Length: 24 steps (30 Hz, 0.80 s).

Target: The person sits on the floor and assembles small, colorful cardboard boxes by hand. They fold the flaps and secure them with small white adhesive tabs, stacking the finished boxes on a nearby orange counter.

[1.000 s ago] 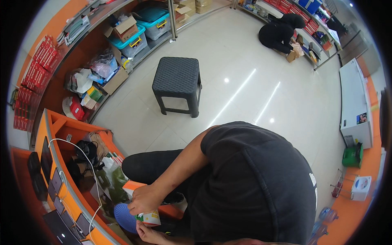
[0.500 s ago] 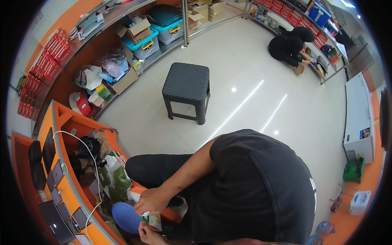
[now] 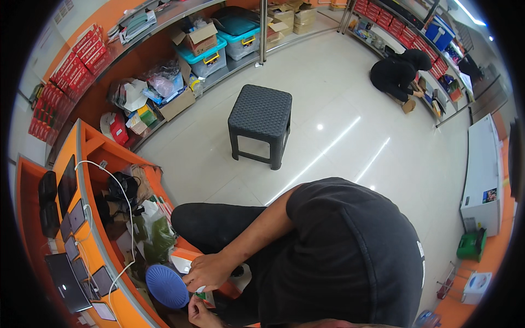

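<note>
My right hand [image 3: 210, 271] reaches down in front of my bent knee, its fingers closed at the top of a small white, green and orange carton [image 3: 207, 297]. A white edge, perhaps a flap, shows under those fingers. Just below, my left hand [image 3: 201, 314] is pinched at the carton's near side; part of its grip is hidden. Beside both hands lies a round blue ribbed disc [image 3: 167, 286], like a lid or a small seat. An orange and white box [image 3: 183, 260] sits just beyond my right fingers.
An orange counter [image 3: 87, 180] with laptops and tablets curves along the left, a white cable [image 3: 132, 232] hanging over it. Bags and packets fill the space underneath. A dark grey stool [image 3: 260, 109] stands ahead on the floor. A co-worker [image 3: 399, 72] crouches by the far shelves.
The whole view has shifted slightly to the right. My right hand covers more of the carton, and more of the orange and white box shows. The left hand stays close below.
</note>
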Tool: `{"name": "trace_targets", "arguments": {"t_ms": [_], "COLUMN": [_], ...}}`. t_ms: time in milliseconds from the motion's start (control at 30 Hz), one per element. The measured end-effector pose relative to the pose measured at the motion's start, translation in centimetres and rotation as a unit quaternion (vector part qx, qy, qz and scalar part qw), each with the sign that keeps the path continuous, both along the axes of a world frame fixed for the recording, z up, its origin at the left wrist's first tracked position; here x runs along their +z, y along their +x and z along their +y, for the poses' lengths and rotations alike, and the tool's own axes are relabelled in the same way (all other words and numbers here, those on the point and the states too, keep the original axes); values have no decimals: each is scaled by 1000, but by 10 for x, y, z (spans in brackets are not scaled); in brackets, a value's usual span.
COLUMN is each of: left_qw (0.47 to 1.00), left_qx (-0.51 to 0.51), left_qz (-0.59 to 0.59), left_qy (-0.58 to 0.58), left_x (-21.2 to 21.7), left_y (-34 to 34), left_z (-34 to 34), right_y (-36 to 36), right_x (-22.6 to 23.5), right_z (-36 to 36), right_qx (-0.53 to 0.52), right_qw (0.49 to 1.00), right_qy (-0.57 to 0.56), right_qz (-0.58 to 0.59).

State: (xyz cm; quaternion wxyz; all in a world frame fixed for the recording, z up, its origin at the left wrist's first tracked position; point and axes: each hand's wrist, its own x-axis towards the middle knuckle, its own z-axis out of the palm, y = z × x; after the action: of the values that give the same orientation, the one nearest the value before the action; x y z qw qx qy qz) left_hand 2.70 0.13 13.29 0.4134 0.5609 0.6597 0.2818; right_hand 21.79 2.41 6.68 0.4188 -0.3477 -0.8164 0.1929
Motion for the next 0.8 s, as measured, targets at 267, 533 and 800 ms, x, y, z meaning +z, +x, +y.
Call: {"name": "trace_targets", "arguments": {"t_ms": [267,533,800], "left_qw": [998,1000,997], "left_qx": [-63,-10,-59], "left_qz": [-32,-16,-40], "left_qy": [4,-15,8], "left_x": [-3,8,-5], "left_y": [-15,-8,-20], "left_z": [1,-17,-10], "right_y": [-11,-16,-18], "right_x": [3,10,6], "right_z": [-8,-15,-6], "right_qx": [-21,12,35], "right_qw": [997,994,978], "right_qy": [-32,-99,-187], "right_qz": [65,53,88]}}
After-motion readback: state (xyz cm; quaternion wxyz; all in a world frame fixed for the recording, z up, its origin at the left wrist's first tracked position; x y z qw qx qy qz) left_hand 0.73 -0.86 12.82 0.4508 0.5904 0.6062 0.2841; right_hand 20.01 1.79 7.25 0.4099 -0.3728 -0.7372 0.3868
